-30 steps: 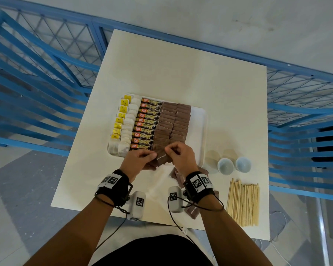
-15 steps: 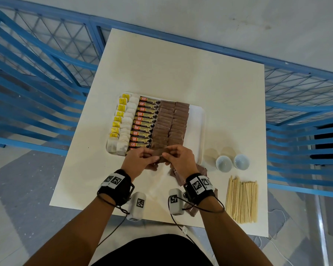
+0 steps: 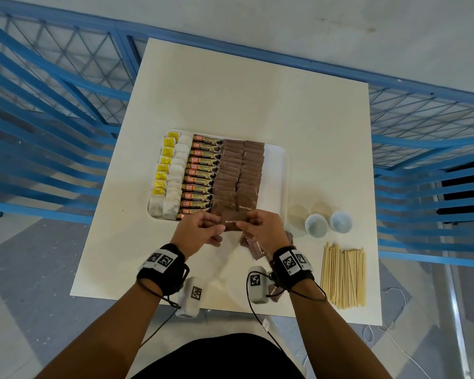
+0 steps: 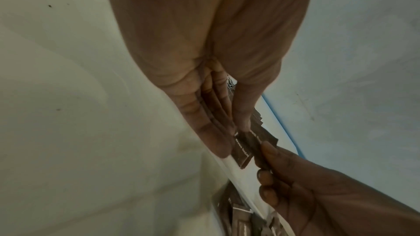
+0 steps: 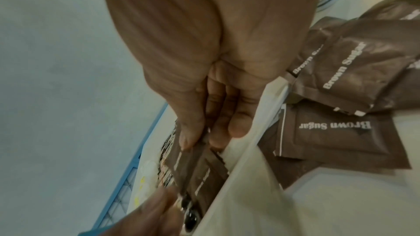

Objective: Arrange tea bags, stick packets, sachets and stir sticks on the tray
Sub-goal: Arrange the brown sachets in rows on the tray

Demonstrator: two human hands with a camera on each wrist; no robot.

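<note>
Both hands pinch one sugar sachet (image 3: 231, 224).
L hand (image 3: 196, 231) & R hand (image 3: 263, 228) at tray (image 3: 277, 181) near edge, frame center.

Square cream-white table (image 3: 244, 99) with a matte top, standing on a pale grey floor (image 3: 312, 20). Two small round white ceramic cups (image 3: 328, 225) sit side by side on the table near its right edge, close together, openings up; can't tell if they touch. Blue metal railing with diamond wire mesh panels (image 3: 52, 86) runs along the left, far and right sides of the table. Thin white cable (image 3: 394, 332) trails on the floor at lower right.
</note>
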